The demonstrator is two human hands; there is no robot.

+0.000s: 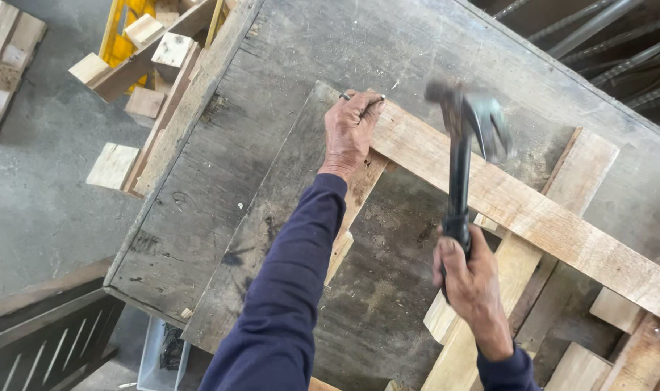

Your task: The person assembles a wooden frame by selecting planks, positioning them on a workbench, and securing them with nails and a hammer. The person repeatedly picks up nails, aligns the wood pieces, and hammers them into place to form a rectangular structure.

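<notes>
A: Count w/ us. What do we see on the bench?

B: One hammer (462,156), dark handle, claw head blurred up top. Three long planks we can count for sure: one light plank (518,210) running diagonally across, one crossing plank (554,210) under it to the right, one short plank (348,217) under the left end. More offcuts bottom right, can't count those exactly.

A: Hands?

B: Two. Our right hand (471,282) is wrapped tight round the hammer's grip, fingers closed, head raised above the light plank. Our left hand (350,130) sits on that plank's left end, fingers curled narrow, pinching what looks like a nail (344,96) at the tips; too small to be sure.

A: Where's it all resting?

B: On a worn grey worktable (221,195), scuffed, w/ bits of sawdust. The light plank lies across the other two, touching both.

A: Around it?

B: Several loose wood blocks (113,165) on the concrete floor to the left, a yellow frame (116,32) behind them, steel bars (605,29) top right. Nothing between hammer head and plank.
</notes>
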